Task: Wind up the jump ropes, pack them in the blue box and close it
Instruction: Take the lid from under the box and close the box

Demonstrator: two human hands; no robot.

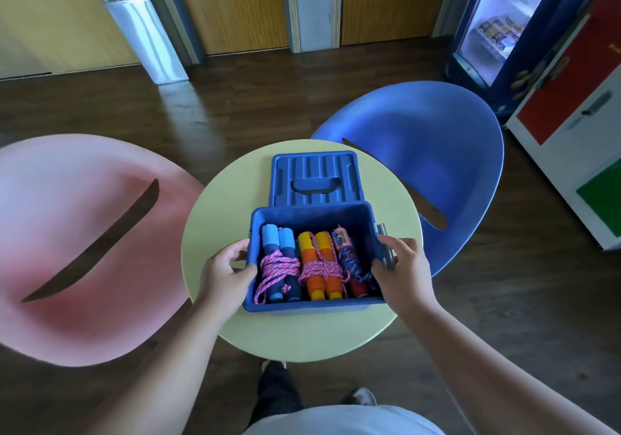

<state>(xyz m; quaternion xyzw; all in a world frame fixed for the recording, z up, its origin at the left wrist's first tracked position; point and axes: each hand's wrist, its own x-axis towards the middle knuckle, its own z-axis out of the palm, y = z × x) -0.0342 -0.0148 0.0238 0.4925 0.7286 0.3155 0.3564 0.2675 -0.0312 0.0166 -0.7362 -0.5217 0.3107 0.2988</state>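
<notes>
- The blue box sat open on the round yellow table, with its lid lying flat just behind it.
- Inside the box, three wound jump ropes lay side by side: a blue-handled rope at the left, an orange-handled rope in the middle and a red-handled rope at the right.
- The left hand gripped the box's left wall, fingers curled round it.
- The right hand gripped the box's right wall, at the grey latch.
- The box lay between both hands.
</notes>
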